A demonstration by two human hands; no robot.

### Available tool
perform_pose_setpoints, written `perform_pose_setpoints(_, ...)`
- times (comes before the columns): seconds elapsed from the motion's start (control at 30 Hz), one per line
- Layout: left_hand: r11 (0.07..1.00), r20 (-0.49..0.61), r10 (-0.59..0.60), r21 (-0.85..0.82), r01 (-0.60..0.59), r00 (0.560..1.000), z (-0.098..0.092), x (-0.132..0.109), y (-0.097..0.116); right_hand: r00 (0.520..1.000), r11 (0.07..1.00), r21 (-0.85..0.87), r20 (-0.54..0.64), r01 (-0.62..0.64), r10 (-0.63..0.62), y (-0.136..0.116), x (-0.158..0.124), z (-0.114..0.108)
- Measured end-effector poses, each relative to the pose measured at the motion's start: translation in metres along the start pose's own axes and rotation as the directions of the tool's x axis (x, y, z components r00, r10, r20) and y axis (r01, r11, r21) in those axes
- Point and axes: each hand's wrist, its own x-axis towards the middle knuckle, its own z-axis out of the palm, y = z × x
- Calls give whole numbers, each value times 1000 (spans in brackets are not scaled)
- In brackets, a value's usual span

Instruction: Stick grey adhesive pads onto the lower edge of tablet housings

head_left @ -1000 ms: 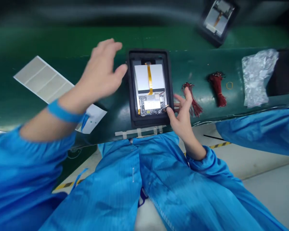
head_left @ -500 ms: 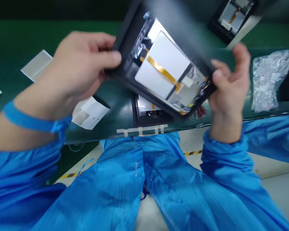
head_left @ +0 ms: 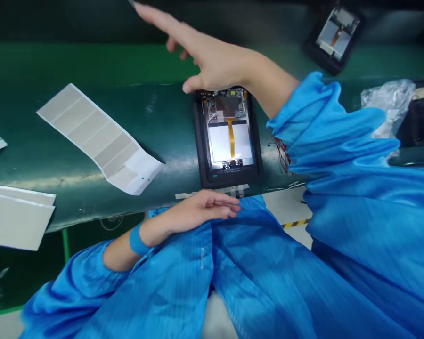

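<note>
A black-framed device [head_left: 230, 136] with its inside exposed lies on the green bench, showing a white panel, an orange strip and circuit boards. My right hand [head_left: 208, 54] is stretched out beyond the device's far edge, fingers pointing up and left, and the wrist passes over its far right corner. Nothing shows in its grasp. Near the lap, my left hand [head_left: 205, 209] hangs just off the bench's front edge below the device, its fingers extended and holding nothing visible.
A strip of grey labels [head_left: 88, 127] lies left of the device, with more sheets [head_left: 17, 216] at the far left. Another device [head_left: 335, 37] sits at the back right. Clear plastic bags [head_left: 388, 101] and red wires [head_left: 281, 153] lie on the right.
The device that both hands held up is no longer in them. My left hand has dropped to the lap, and my right hand has swung across to the upper left.
</note>
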Motion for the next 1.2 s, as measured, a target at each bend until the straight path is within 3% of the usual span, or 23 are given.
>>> perform_pose_setpoints(0.07, 965, -179, 120, 250, -72, 977, -12, -22, 10, 970, 980, -164, -191, 117, -148, -23, -29, 2)
perform_pose_setpoints(0.1, 924, -304, 228, 368, -107, 925, -18, -32, 12, 945, 972, -221, -292, 80, -144, -39, -51, 2)
perform_pose_setpoints(0.13, 880, -417, 340, 457, -129, 843, -24, -41, 12, 932, 970, -233, -333, 69, -146, -59, -76, 5)
perform_pose_setpoints(0.17, 850, -506, 428, 507, -144, 749, -30, -47, 11, 915, 986, -170, -397, 1, -70, -79, -102, 9)
perform_pose_setpoints(0.2, 839, -568, 480, 521, -159, 668, -35, -51, 8, 881, 982, -17, -446, -186, 159, -99, -126, 16)
perform_pose_setpoints(0.23, 841, -610, 501, 511, -178, 615, -38, -51, 4, 862, 953, 126, -408, -275, 302, -117, -148, 26)
perform_pose_setpoints(0.27, 847, -633, 504, 494, -195, 588, -41, -49, 1, 812, 893, 297, -389, -338, 436, -131, -166, 38)
perform_pose_setpoints(0.37, 838, -615, 521, 502, -215, 592, -43, -32, -5, 665, 637, 612, -230, -469, 711, -148, -195, 77)
perform_pose_setpoints(0.47, 699, -485, 652, 682, -214, 583, -39, -14, -1, 609, 536, 657, -145, -530, 780, -143, -194, 101)
perform_pose_setpoints(0.57, 428, -283, 810, 884, -188, 514, -35, -1, 7, 614, 583, 583, -173, -566, 770, -138, -185, 108)
perform_pose_setpoints(0.63, 298, -184, 854, 940, -167, 487, -34, 5, 10, 628, 613, 535, -183, -581, 756, -137, -180, 108)
perform_pose_setpoints(0.83, 165, -75, 891, 972, -165, 448, -37, 12, 7, 647, 655, 399, -177, -642, 742, -139, -177, 108)
perform_pose_setpoints(1.1, 94, 21, 832, 979, -179, 554, -38, 15, 3, 663, 669, 341, -154, -660, 733, -140, -174, 103)
perform_pose_setpoints(1.2, 38, 75, 819, 982, -184, 569, -38, 19, 3, 657, 666, 294, -143, -686, 740, -141, -172, 103)
